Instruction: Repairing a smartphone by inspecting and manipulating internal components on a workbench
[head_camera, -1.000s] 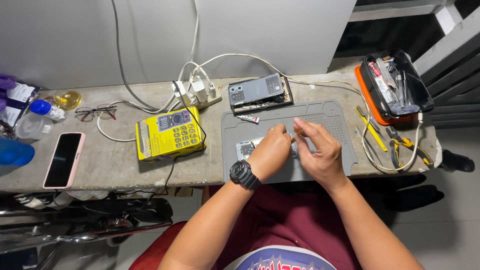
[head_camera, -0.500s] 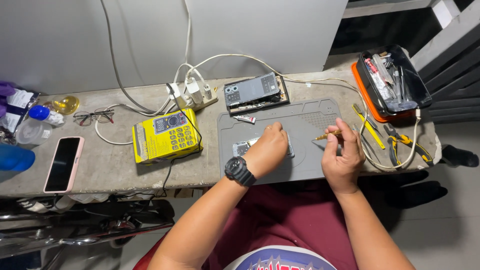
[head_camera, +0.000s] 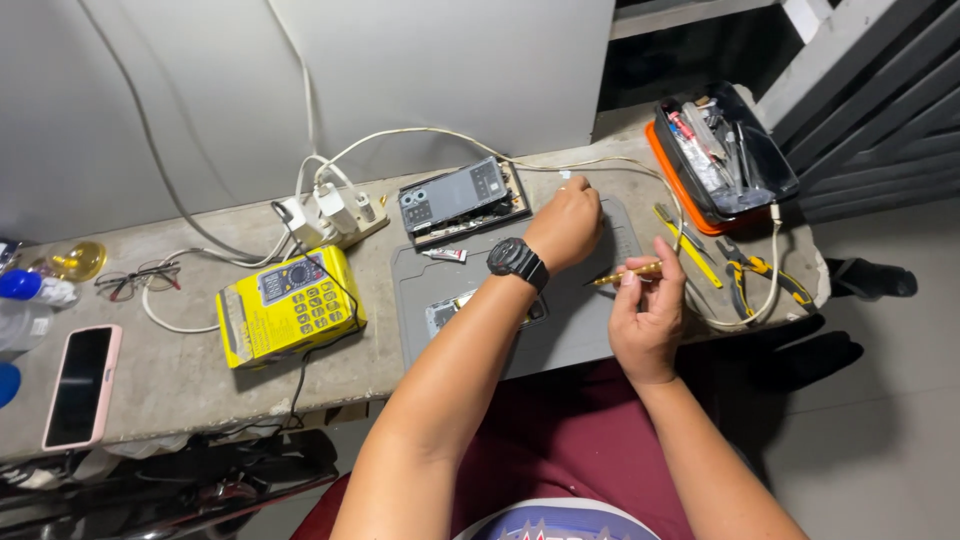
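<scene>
My right hand (head_camera: 647, 309) grips a small yellow-handled screwdriver (head_camera: 624, 273) over the right part of the grey work mat (head_camera: 580, 330). My left hand (head_camera: 566, 222), with a black watch at the wrist, reaches to the mat's far edge near a white cable; its fingers are curled and whatever they hold is hidden. An opened phone (head_camera: 441, 313) lies on the mat, partly under my left forearm. A second opened phone (head_camera: 456, 197) rests beyond the mat.
A yellow multimeter (head_camera: 290, 305) sits left of the mat, a power strip (head_camera: 325, 215) behind it. Orange tool tray (head_camera: 716, 160), yellow pliers (head_camera: 755, 272) at right. Pink-cased phone (head_camera: 82, 384), glasses (head_camera: 135, 280), bottles at far left.
My left hand has lifted off the phone on the mat and reached to the far edge. My right hand has drawn back to the right with the screwdriver.
</scene>
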